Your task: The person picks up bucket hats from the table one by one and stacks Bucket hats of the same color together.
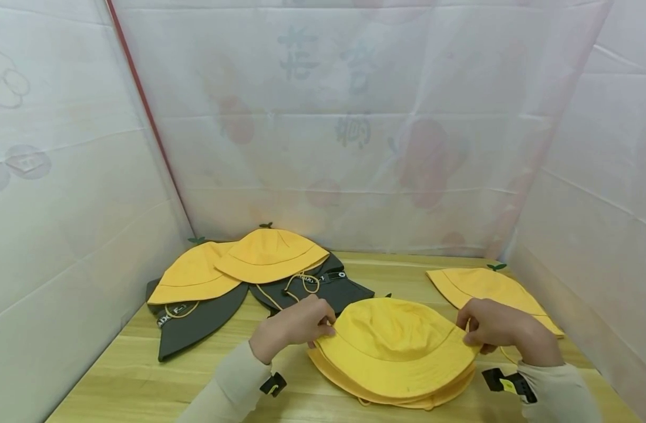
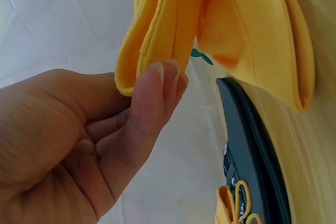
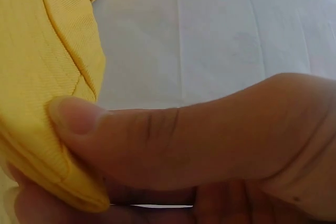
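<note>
A yellow bucket hat [image 1: 397,367] is in front of me, its crown slightly dented. My left hand [image 1: 298,325] pinches its brim at the left, thumb and fingertips on the folded cloth [image 2: 163,30] in the left wrist view. At the opposite side my right hand [image 1: 505,329] grips the brim, with the thumb pressed on the yellow fabric [image 3: 31,77] in the right wrist view. Directly beneath is another yellow hat [image 1: 457,388], mostly hidden, its brim and bits of cord showing. A small green sprout [image 1: 389,295] pokes up behind the crown.
At the back left, two yellow hats with sprouts [image 1: 272,255] [image 1: 196,273] lie on dark hats [image 1: 209,323] [image 1: 339,291] with lettered bands. One more yellow hat [image 1: 492,288] lies behind my right hand. White printed sheets [image 1: 323,176] wall the wooden table [image 1: 138,376].
</note>
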Motion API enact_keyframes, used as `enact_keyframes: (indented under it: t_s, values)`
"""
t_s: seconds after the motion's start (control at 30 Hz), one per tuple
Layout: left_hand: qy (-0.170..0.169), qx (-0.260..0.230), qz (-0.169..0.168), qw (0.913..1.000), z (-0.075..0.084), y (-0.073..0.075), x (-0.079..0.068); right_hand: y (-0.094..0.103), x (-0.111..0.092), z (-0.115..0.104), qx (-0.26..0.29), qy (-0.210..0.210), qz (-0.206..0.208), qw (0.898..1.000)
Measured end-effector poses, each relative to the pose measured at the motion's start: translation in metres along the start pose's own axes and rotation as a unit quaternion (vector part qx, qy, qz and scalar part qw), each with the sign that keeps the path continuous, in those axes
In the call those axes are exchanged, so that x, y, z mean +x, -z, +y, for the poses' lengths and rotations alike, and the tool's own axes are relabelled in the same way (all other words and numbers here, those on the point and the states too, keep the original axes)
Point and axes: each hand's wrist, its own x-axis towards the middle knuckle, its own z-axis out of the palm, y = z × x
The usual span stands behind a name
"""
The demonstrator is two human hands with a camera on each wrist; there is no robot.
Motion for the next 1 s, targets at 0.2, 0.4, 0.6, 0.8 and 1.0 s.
enact_keyframes:
  t_s: [0.2,0.4,0.6,0.8,1.0]
  values:
    - [0.009,0.004,-0.002,1.0,0.0,-0.003,0.001,-0.003,0.004,-0.001,-0.004,-0.021,0.006,1.0]
    - [0.016,0.003,-0.004,0.9999,-0.001,-0.005,0.003,-0.006,0.007,-0.002,-0.011,-0.027,0.0,1.0]
    - [0.029,0.011,-0.009,0.9995,-0.002,-0.008,0.003,-0.009,0.011,-0.001,-0.016,-0.048,-0.003,0.999]
    - [0.038,0.024,-0.011,0.9989,-0.001,-0.009,0.003,-0.012,0.017,0.003,-0.019,-0.063,-0.008,0.998]
    - [0.044,0.031,-0.013,0.9985,-0.001,-0.011,0.004,-0.015,0.021,0.008,-0.037,-0.077,-0.015,0.996]
